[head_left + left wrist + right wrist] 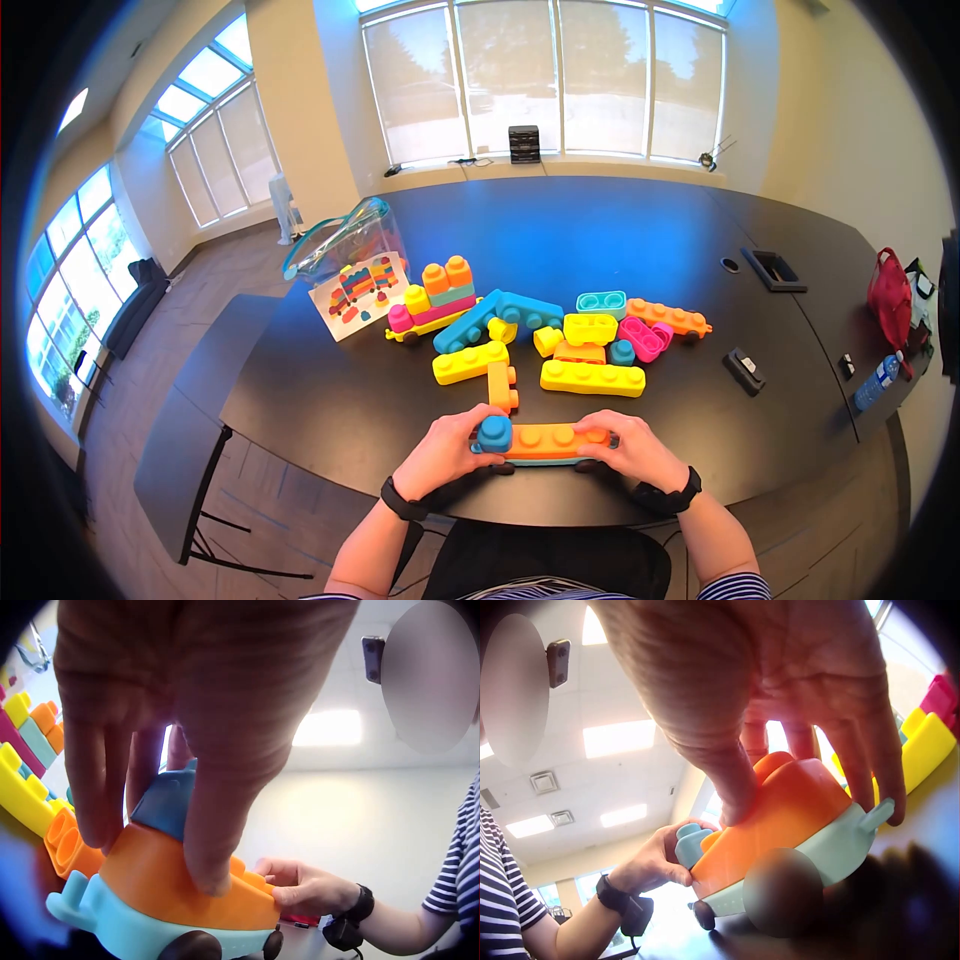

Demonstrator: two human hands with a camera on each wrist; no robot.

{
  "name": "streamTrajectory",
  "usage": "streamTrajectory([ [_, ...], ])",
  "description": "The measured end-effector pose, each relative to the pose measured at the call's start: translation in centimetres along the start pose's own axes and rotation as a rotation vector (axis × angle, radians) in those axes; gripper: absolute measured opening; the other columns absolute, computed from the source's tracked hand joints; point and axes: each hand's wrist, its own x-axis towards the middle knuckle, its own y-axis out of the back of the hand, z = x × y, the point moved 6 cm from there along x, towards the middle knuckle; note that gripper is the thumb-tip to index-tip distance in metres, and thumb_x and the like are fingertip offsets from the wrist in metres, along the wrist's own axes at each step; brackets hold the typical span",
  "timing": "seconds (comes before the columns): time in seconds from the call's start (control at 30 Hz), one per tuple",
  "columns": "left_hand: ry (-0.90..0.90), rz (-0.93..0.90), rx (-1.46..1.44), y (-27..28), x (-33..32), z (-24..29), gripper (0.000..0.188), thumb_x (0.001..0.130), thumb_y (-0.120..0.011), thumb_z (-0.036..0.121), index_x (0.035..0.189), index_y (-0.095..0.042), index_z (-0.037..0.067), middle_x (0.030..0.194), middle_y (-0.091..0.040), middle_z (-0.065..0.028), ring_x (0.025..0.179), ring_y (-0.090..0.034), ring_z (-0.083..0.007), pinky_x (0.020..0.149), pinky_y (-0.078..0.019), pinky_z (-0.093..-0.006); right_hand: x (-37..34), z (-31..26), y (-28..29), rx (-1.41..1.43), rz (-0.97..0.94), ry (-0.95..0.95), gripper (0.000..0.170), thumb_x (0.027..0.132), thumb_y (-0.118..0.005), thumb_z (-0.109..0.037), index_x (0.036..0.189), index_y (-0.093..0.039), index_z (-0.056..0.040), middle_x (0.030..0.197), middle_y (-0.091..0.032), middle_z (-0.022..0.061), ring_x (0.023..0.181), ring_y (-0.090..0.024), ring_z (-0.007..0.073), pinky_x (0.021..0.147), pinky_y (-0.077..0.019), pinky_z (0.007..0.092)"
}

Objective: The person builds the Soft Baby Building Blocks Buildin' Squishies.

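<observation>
A long orange block (547, 440) lies on a light-blue wheeled base (139, 928) near the table's front edge. On its left end sits a small blue block (494, 433). My left hand (446, 452) grips that end, thumb on the near side and fingers on the far side, around the blue and orange blocks. My right hand (630, 450) holds the other end of the orange block (757, 825) between thumb and fingers. In the right wrist view, dark wheels (784, 892) show under the base.
Beyond the hands are an upright orange block (500, 388), yellow long blocks (593, 379), a blue arch (530, 310), a wheeled orange piece (668, 317) and a built block train (432, 312). A picture card (358, 297) leans by a clear bag (365, 235) at the left.
</observation>
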Motion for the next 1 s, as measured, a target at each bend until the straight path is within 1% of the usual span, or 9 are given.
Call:
streamTrajectory([
  [0.2,0.015,0.014,0.008,0.5,-0.2,-0.5,0.059,0.072,-0.097,0.014,0.123,-0.067,0.008,0.105,-0.078,-0.0124,0.099,-0.076,-0.0345,0.092,-0.0615,-0.0397,0.4,0.0,-0.7,0.006,-0.021,0.019,0.032,0.094,-0.081,-0.022,0.122,-0.072,-0.0077,0.111,-0.075,0.0118,0.098,-0.072,0.0319,0.087,-0.0576,0.0389],
  [0.43,0.017,0.043,-0.016,0.9,-0.4,-0.6,0.052,0.077,-0.096,0.020,0.120,-0.068,0.007,0.101,-0.078,-0.0123,0.092,-0.076,-0.0322,0.085,-0.0617,-0.0381,0.8,-0.5,-1.2,-0.018,-0.038,0.022,0.033,0.094,-0.081,-0.022,0.123,-0.072,-0.0087,0.110,-0.074,0.0123,0.099,-0.072,0.0330,0.087,-0.0574,0.0404],
  [0.6,0.018,0.051,0.012,1.3,-0.4,-1.2,0.049,0.078,-0.095,0.020,0.117,-0.069,0.006,0.099,-0.078,-0.0125,0.089,-0.077,-0.0319,0.083,-0.0621,-0.0377,1.1,-0.7,-1.4,-0.085,-0.091,0.061,0.034,0.095,-0.079,-0.026,0.125,-0.073,-0.0105,0.115,-0.075,0.0124,0.104,-0.072,0.0339,0.090,-0.0574,0.0424],
  [0.63,0.022,0.048,0.012,1.3,-0.4,-1.3,0.049,0.077,-0.096,0.019,0.116,-0.069,0.005,0.098,-0.078,-0.0115,0.089,-0.077,-0.0286,0.084,-0.0623,-0.0362,1.2,-0.7,-1.3,-0.110,-0.111,0.069,0.035,0.096,-0.078,-0.028,0.126,-0.073,-0.0110,0.116,-0.075,0.0124,0.105,-0.072,0.0341,0.091,-0.0573,0.0428],
  [0.7,0.031,0.047,0.012,1.5,-0.4,-1.4,0.048,0.076,-0.097,0.017,0.114,-0.070,0.004,0.098,-0.077,-0.0093,0.088,-0.077,-0.0222,0.086,-0.0627,-0.0332,1.8,-0.9,-0.6,-0.171,-0.243,0.059,0.036,0.096,-0.077,-0.031,0.126,-0.074,-0.0120,0.118,-0.075,0.0122,0.108,-0.072,0.0343,0.092,-0.0570,0.0434],
  [0.77,0.025,0.051,-0.013,1.5,-0.4,-1.5,0.049,0.076,-0.097,0.017,0.114,-0.070,0.004,0.098,-0.077,-0.0096,0.088,-0.077,-0.0224,0.086,-0.0625,-0.0334,3.5,-1.9,0.4,-0.213,-0.362,0.101,0.037,0.096,-0.077,-0.036,0.125,-0.077,-0.0129,0.120,-0.076,0.0125,0.111,-0.071,0.0341,0.094,-0.0566,0.0437],
  [0.9,0.034,0.043,-0.006,1.6,-0.5,-1.3,0.049,0.076,-0.097,0.018,0.115,-0.070,0.004,0.098,-0.078,-0.0100,0.088,-0.077,-0.0234,0.087,-0.0620,-0.0342,9.8,-4.8,2.0,-0.300,-0.204,0.193,0.034,0.094,-0.078,-0.032,0.120,-0.077,-0.0100,0.115,-0.076,0.0137,0.110,-0.071,0.0349,0.094,-0.0563,0.0452],
  [0.93,0.035,0.036,-0.013,1.7,-0.5,-1.3,0.049,0.076,-0.096,0.018,0.115,-0.070,0.004,0.099,-0.078,-0.0112,0.090,-0.077,-0.0267,0.088,-0.0623,-0.0361,11.7,-5.0,1.5,-0.293,-0.185,0.272,0.034,0.092,-0.080,-0.026,0.121,-0.076,-0.0082,0.114,-0.076,0.0127,0.109,-0.071,0.0348,0.095,-0.0562,0.0438],
  [1.0,0.036,0.025,-0.025,1.7,-0.7,-1.5,0.049,0.078,-0.095,0.019,0.117,-0.069,0.005,0.102,-0.078,-0.0135,0.095,-0.077,-0.0332,0.091,-0.0630,-0.0400,16.1,-4.4,-0.2,-0.432,-0.188,0.301,0.032,0.091,-0.080,-0.023,0.120,-0.076,-0.0089,0.114,-0.076,0.0123,0.110,-0.071,0.0350,0.096,-0.0561,0.0460],
])
